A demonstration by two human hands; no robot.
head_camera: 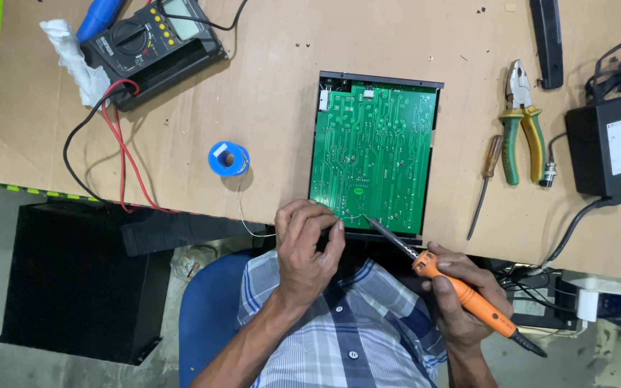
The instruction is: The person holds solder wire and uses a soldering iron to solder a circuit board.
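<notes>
Board [372,154]: green printed circuit board, solder side up, seated in a shallow black tray [381,80] near the front edge of the table [282,93]; surface glossy, crossed by pale traces and dotted with small bright joints. Step in hand, by judgement: soldering a joint at the board's near edge, where the iron's tip and the wire's end meet. Iron [461,293]: orange ribbed handle, dark slim metal shaft, black cord at the rear; the right hand [461,302] is closed around the handle, pen-fashion. Wire [249,215]: thin, silvery, curving from a blue spool [228,159] that lies on the table left of the board; the left hand [309,248] pinches its free end between fingertips just at the board's edge. The next move, as judged, calls for a steady tip held on one pad only and a small feed of wire, since neighbouring joints lie close. Further out: a black multimeter [154,44] with red and black leads at far left, beside a crumpled white rag [73,57]; pliers [522,118] with green and yellow grips and a brown-handled screwdriver [486,183] right of the board; a black boxy adapter [607,144] at far right. Table surface: flat, matte brown board.
</notes>
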